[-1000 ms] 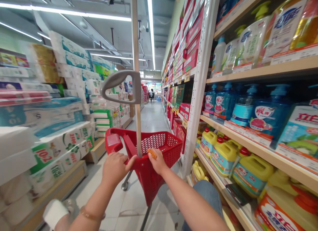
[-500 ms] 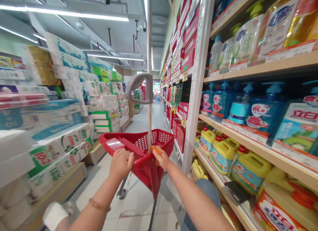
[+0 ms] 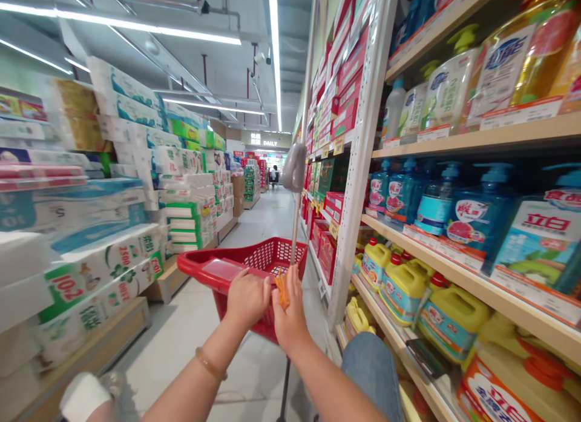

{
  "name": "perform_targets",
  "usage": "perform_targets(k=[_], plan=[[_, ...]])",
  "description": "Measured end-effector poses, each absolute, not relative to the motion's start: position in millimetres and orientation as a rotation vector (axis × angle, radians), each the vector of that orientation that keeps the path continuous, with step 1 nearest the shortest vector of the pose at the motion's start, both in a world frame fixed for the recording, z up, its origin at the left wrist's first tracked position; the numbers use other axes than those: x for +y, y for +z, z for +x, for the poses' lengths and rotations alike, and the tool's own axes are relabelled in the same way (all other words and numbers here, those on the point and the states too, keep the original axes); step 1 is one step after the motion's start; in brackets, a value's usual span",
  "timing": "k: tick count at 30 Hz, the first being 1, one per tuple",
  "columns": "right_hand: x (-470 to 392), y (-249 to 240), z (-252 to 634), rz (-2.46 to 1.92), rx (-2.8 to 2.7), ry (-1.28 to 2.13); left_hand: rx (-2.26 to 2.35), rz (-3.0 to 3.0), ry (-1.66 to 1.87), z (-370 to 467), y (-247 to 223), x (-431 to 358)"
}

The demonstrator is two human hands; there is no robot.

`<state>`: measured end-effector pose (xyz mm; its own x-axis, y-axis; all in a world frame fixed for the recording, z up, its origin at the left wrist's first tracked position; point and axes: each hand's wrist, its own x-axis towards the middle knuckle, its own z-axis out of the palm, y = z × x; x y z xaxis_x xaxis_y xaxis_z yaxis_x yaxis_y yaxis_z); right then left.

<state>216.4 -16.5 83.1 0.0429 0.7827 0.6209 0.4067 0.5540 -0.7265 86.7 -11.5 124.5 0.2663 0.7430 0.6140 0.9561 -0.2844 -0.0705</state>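
A red plastic shopping basket [image 3: 193,266] on a wheeled metal frame stands in front of me, its far wall full of small holes. My left hand [image 3: 247,298] lies over its near rim with the fingers curled down. My right hand [image 3: 291,316] holds a crumpled orange cloth [image 3: 282,290] between thumb and fingers at the right end of that rim, close beside the left hand. Behind the right fingers rises a pale pole [image 3: 296,223], leaning slightly right, with a grey loop handle [image 3: 295,171] on it. Its lower end is hidden.
Toilet paper packs [image 3: 102,276] are stacked along the left. On the right, a shelf unit [image 3: 454,140] holds pump bottles [image 3: 438,198] and yellow jugs [image 3: 449,316]. A white perforated upright [image 3: 358,155] stands close right of the basket. The tiled aisle [image 3: 267,213] runs ahead.
The pole's top and grey handle have swung right and the handle has turned. My left hand has slid right along the rim. My right hand has straightened upward, still with the orange cloth.
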Motion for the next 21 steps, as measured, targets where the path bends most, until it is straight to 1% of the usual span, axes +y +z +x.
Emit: perform_targets(k=[3, 6, 7, 10, 12, 14, 17, 21], plan=[[-24.7, 109.9, 229.2, -1.153, -1.806, 0.236, -1.525, -2.254, -0.554, 96.8, 131.6, -14.0], [-18.7, 131.3, 253.6, -1.105, -2.037, 0.235, -1.474, -2.385, -0.481, 80.3, 146.2, -6.2], [-16.0, 135.1, 258.9, -1.082, -2.080, 0.252, -1.565, -2.311, -0.494, 71.5, 150.8, -1.5], [-10.4, 138.0, 255.3, -1.136, -2.089, 0.246, -1.795, -2.169, -0.375, 52.0, 160.1, 11.7], [-10.4, 136.8, 238.3, -1.269, -2.034, 0.133, -1.853, -2.126, -0.297, 52.4, 162.0, 14.0], [-13.5, 135.3, 218.6, -1.354, -2.003, -0.007, -1.853, -2.097, -0.269, 60.7, 162.1, 10.7], [-21.7, 133.5, 204.8, -1.298, -2.060, -0.129, -1.814, -2.125, -0.225, 67.8, 163.3, 3.3], [-27.8, 134.1, 227.7, -1.221, -2.152, -0.180, -1.756, -2.347, -0.138, 41.1, 170.6, 5.9]])
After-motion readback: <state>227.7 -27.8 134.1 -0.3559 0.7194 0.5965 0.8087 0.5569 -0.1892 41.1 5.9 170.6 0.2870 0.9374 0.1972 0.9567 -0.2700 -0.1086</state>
